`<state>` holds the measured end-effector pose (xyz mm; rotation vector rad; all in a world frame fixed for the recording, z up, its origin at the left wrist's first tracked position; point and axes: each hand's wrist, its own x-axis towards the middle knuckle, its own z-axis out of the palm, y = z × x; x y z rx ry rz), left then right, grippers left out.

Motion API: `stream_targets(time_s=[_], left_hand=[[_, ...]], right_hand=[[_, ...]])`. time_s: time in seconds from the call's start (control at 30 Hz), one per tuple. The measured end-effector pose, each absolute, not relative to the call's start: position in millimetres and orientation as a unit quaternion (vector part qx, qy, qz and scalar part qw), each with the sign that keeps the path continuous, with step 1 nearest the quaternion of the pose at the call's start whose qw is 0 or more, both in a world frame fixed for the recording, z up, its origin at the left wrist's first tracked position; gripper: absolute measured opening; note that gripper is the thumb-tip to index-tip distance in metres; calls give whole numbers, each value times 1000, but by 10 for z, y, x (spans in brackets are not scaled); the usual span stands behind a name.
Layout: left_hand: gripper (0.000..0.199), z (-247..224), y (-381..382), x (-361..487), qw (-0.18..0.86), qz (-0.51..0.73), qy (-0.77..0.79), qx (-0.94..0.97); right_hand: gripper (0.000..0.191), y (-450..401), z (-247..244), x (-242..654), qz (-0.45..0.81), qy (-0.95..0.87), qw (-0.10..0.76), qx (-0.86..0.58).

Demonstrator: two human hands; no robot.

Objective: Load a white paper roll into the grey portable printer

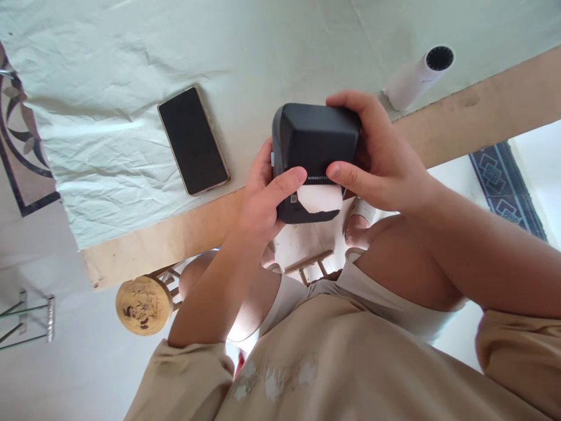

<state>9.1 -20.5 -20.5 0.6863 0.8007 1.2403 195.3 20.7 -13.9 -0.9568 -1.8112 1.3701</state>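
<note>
Both my hands hold a dark label printer (322, 137) above the near edge of the table. White label paper (322, 199) sticks out of its slot, below the printed brand name. My left hand (265, 196) is closed round the printer's left side, with the thumb on its front by the paper. On the other side, my right hand (381, 155) grips the right edge, its thumb beside the brand name and its forefinger at the top corner. The fingers behind the printer are hidden.
A smartphone (193, 140) with a dark screen lies left on the pale green cloth (280, 47). A white cylinder with a dark open end (416, 82) is at the right, near the wooden table edge (486, 105). Below left stands a round wooden stool (144, 305).
</note>
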Motion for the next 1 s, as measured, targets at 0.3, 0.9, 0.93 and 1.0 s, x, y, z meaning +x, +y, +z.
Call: stream_targets(time_s=[0.3,0.9,0.93,1.0], left_hand=[[30,-198,-215,97,693,558,354,289],[38,-328,-205,153,677,580,395,221],[37,-330,-202,159,666,586,402,226],[35,-328,-196,165,649,592,416,235]], right_hand=[[71,212,-140,1971,455,-724,330,-400],[69,266,-116,2027,334,-818,378,-277],[69,265,-115,2028,331,-820,374,-280],[68,260,-112,2030,323,-824,369,-283]])
